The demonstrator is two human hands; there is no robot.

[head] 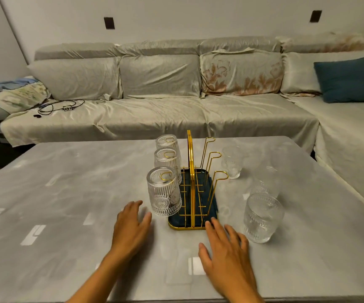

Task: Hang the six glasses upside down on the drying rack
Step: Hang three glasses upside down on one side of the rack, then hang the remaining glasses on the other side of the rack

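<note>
A gold wire drying rack [191, 171] on a dark blue tray [211, 206] stands mid-table. Three clear ribbed glasses hang upside down on its left pegs: near [164, 192], middle [167, 162], far [167, 142]. The three right pegs [220, 174] are bare. Three more glasses stand on the table to the right: near [261, 217], middle [265, 182], far [232, 161]. My left hand [130, 228] hovers open just left of the tray's front. My right hand [224, 248] is open too, fingertips close to the tray's front right corner, left of the near glass.
The grey glossy table [67, 204] stretches wide on both sides. Behind it runs a long covered sofa [154, 110] with a blue cushion [347, 79] at right and cables [58, 107] at left.
</note>
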